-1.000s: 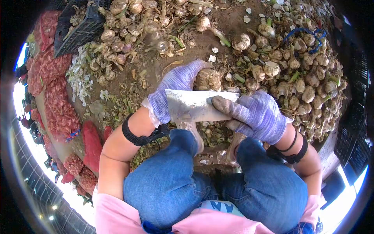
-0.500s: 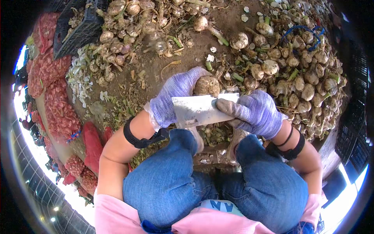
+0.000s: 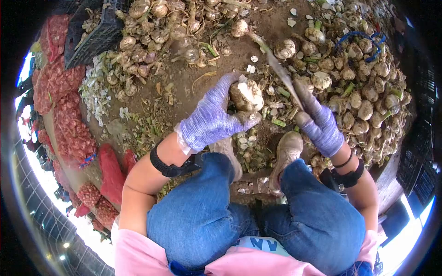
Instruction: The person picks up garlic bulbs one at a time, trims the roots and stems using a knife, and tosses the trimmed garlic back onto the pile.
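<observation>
My left hand [image 3: 214,112], in a purple knit glove, is closed around a garlic bulb [image 3: 247,95]. The bulb has a pale bare patch on its upper side and brown skin elsewhere. In a matching glove with dirty fingertips, my right hand [image 3: 320,122] grips a knife [image 3: 282,73]. Its broad blade points up and away, seen nearly edge-on and a little blurred. The handle is hidden in my fingers. Blade and bulb are apart. Past the knife tip lies a garlic bulb with a long stalk [image 3: 240,28].
A big heap of garlic [image 3: 363,99] lies at right, with blue twine [image 3: 361,40] on it. More garlic [image 3: 138,55] is piled at upper left beside a black crate [image 3: 94,37]. Red mesh sacks [image 3: 73,124] line the left. Trimmings cover the ground between my shoes [image 3: 287,154].
The knife has swung from lying flat across the front of the bulb to pointing up and right, with my right hand moved away. A pale patch of the bulb now shows.
</observation>
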{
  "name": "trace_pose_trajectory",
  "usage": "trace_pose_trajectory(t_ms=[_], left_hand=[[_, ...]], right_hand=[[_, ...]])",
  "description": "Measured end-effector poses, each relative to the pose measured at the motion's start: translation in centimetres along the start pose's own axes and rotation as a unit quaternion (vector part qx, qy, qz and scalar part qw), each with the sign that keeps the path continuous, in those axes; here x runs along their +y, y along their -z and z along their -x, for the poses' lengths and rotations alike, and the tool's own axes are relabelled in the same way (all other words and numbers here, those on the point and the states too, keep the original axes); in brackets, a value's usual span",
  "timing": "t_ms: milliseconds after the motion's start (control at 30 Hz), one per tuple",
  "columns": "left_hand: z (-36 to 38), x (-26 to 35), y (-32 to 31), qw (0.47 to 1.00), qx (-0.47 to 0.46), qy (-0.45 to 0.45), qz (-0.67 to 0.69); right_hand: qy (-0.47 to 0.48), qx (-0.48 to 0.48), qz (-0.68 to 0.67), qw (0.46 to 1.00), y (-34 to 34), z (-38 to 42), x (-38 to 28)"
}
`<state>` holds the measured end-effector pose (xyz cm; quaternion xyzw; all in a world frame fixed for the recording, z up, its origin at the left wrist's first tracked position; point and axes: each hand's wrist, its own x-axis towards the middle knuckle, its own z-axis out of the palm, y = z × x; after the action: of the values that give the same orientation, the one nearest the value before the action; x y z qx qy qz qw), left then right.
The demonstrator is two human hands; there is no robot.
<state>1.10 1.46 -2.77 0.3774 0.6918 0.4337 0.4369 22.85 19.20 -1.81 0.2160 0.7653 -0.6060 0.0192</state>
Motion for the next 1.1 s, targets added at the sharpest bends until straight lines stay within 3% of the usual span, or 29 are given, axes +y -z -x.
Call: trace_pose_trajectory(t_ms=[33, 100, 300, 600, 700, 800, 867, 933, 967, 1100], left_hand=[[-0.1, 0.2, 0.0, 0.999, -0.01, 0.017, 0.029], [-0.4, 0.9, 0.1, 0.994, -0.029, 0.05, 0.088], [-0.5, 2.1, 0.4, 1.0, -0.006, -0.002, -0.021], [-0.9, 2.4, -0.5, 0.964, -0.006, 0.136, 0.23], [-0.8, 1.6, -0.2, 0.997, 0.004, 0.028, 0.079], [-1.1, 0.7, 0.5, 0.987, -0.046, -0.143, -0.059], [-0.8, 1.3, 0.5, 0.989, -0.089, -0.118, -0.001], [-1.4, 1.4, 1.2, 0.959, -0.112, -0.242, -0.099], [-1.5, 1.5, 1.0, 0.956, -0.089, -0.26, -0.106], [-1.6, 0.6, 0.4, 0.929, -0.114, -0.32, -0.148]], right_hand=[[0.06, 0.0, 0.033, 0.998, -0.1, -0.3, -0.2], [0.053, -0.026, 0.033, 0.998, 0.0, -0.3, -0.9], [0.066, -0.011, 0.023, 0.998, -0.5, -0.2, -0.8], [0.063, -0.037, 0.041, 0.996, -0.4, -0.5, -2.0], [0.045, -0.018, 0.037, 0.998, -0.5, -0.5, -1.9], [0.005, -0.014, -0.003, 1.0, -0.3, -0.2, -1.7], [-0.01, -0.029, -0.04, 0.999, 0.0, -0.1, -1.9], [0.012, -0.057, -0.032, 0.998, 0.4, -0.2, -2.4], [0.032, -0.074, -0.016, 0.997, 0.6, -0.3, -2.7], [-0.035, -0.113, -0.08, 0.99, 0.8, -0.5, -4.3]])
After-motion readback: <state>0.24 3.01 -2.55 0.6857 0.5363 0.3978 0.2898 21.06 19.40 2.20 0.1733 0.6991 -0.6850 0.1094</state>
